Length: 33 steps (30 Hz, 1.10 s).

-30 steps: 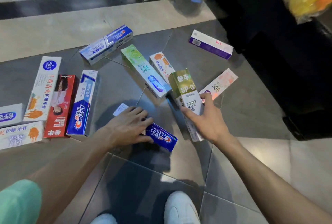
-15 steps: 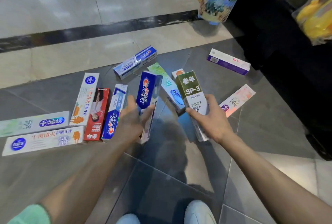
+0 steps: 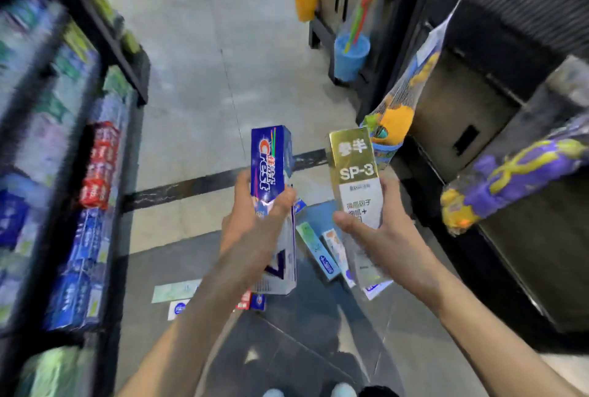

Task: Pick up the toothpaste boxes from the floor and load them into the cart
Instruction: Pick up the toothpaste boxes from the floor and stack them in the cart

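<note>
My left hand point(image 3: 251, 231) grips a blue Crest toothpaste box point(image 3: 269, 164), held upright in front of me. My right hand point(image 3: 379, 237) grips a gold and white SP-3 toothpaste box point(image 3: 355, 167), also upright. Both boxes are well above the floor. Below them several toothpaste boxes lie on the grey tiles, among them a green and blue box point(image 3: 315, 250), an orange and white box point(image 3: 334, 247) and a pale green box point(image 3: 175, 291). No cart shows in the head view.
A shelf rack point(image 3: 63, 173) packed with toothpaste boxes runs along my left. Dark shelving point(image 3: 478, 110) with hanging net bags of toys point(image 3: 392, 122) and a blue bucket point(image 3: 350, 55) stands on my right. An aisle of pale tiles point(image 3: 223, 62) stretches ahead.
Both hands have risen with their boxes, away from the floor. The view has swung up from the floor to the aisle, bringing the shelves on both sides into sight.
</note>
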Each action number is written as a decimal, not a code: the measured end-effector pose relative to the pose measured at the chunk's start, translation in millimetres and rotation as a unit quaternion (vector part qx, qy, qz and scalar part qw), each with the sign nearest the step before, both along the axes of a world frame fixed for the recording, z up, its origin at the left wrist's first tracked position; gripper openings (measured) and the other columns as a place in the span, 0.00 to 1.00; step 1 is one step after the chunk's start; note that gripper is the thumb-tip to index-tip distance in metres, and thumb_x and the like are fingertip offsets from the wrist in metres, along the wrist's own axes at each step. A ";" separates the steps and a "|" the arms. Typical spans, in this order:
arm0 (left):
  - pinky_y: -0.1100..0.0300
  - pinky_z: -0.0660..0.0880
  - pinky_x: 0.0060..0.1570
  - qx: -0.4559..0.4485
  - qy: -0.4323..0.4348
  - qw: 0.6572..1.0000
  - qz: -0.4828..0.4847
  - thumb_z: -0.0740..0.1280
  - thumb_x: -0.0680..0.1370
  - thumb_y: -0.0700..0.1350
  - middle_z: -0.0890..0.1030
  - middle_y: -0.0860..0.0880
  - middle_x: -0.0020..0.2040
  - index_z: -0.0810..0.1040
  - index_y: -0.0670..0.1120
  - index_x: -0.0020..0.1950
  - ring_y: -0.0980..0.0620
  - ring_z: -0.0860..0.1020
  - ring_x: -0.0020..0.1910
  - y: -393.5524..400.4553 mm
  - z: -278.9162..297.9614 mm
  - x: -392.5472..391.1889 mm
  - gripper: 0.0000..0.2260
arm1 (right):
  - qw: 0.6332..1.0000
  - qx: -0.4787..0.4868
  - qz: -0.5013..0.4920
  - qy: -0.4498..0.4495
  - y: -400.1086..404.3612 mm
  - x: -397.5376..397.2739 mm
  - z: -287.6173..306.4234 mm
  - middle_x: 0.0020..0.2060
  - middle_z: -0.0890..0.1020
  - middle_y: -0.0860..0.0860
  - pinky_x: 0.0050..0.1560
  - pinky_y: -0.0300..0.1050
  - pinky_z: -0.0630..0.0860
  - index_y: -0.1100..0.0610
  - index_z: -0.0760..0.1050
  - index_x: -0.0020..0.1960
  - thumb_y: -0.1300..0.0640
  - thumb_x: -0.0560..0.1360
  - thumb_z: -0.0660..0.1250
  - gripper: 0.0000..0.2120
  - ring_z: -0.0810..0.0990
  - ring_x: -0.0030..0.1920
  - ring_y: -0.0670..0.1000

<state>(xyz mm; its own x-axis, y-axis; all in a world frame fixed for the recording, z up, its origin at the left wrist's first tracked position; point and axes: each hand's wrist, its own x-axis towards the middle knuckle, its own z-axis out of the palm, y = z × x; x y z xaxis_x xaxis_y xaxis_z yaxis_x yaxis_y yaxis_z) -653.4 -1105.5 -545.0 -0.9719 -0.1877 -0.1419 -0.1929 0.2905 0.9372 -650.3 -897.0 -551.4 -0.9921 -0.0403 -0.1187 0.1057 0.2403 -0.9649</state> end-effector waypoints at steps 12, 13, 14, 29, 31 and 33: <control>0.81 0.68 0.38 0.056 0.140 0.989 0.009 0.69 0.79 0.54 0.77 0.66 0.55 0.60 0.64 0.69 0.75 0.77 0.46 51.9 410.8 44.0 0.23 | 0.988 -0.043 0.023 0.147 17.1 34.6 413.4 0.61 0.77 0.45 0.55 0.30 0.74 0.44 0.63 0.68 0.52 0.77 0.72 0.25 0.78 0.57 0.37; 0.80 0.69 0.39 0.069 0.146 0.987 0.005 0.69 0.79 0.54 0.78 0.66 0.55 0.61 0.63 0.69 0.74 0.78 0.47 56.3 425.5 46.8 0.23 | 0.987 -0.047 0.021 0.152 20.6 37.6 430.5 0.61 0.77 0.46 0.56 0.32 0.74 0.42 0.63 0.67 0.51 0.76 0.72 0.25 0.78 0.58 0.37; 0.77 0.70 0.42 0.083 0.149 0.985 0.003 0.69 0.79 0.55 0.79 0.66 0.55 0.61 0.63 0.70 0.72 0.79 0.49 60.1 436.2 49.0 0.24 | 0.987 -0.055 0.017 0.153 24.4 40.7 445.1 0.61 0.77 0.46 0.56 0.34 0.75 0.41 0.63 0.67 0.49 0.76 0.72 0.25 0.78 0.58 0.39; 0.51 0.82 0.53 0.174 0.132 0.955 -0.200 0.71 0.75 0.59 0.81 0.60 0.58 0.63 0.65 0.68 0.57 0.84 0.52 87.1 484.8 67.8 0.25 | 0.967 -0.049 -0.207 0.138 15.3 134.0 477.2 0.58 0.81 0.40 0.64 0.55 0.77 0.41 0.65 0.70 0.49 0.76 0.72 0.26 0.80 0.60 0.42; 0.53 0.81 0.54 0.179 0.127 0.943 -0.251 0.71 0.74 0.58 0.81 0.61 0.58 0.64 0.64 0.68 0.59 0.83 0.53 90.8 483.9 76.6 0.25 | 0.951 -0.049 -0.274 0.134 8.0 158.0 478.0 0.59 0.80 0.40 0.64 0.53 0.78 0.43 0.64 0.71 0.49 0.75 0.73 0.28 0.81 0.59 0.41; 0.55 0.79 0.55 0.190 0.124 0.927 -0.298 0.71 0.76 0.56 0.81 0.62 0.57 0.65 0.62 0.69 0.60 0.82 0.54 96.5 481.4 88.3 0.25 | 0.931 -0.042 -0.338 0.133 1.6 185.1 479.0 0.58 0.81 0.40 0.63 0.53 0.78 0.44 0.64 0.72 0.49 0.75 0.73 0.29 0.81 0.58 0.41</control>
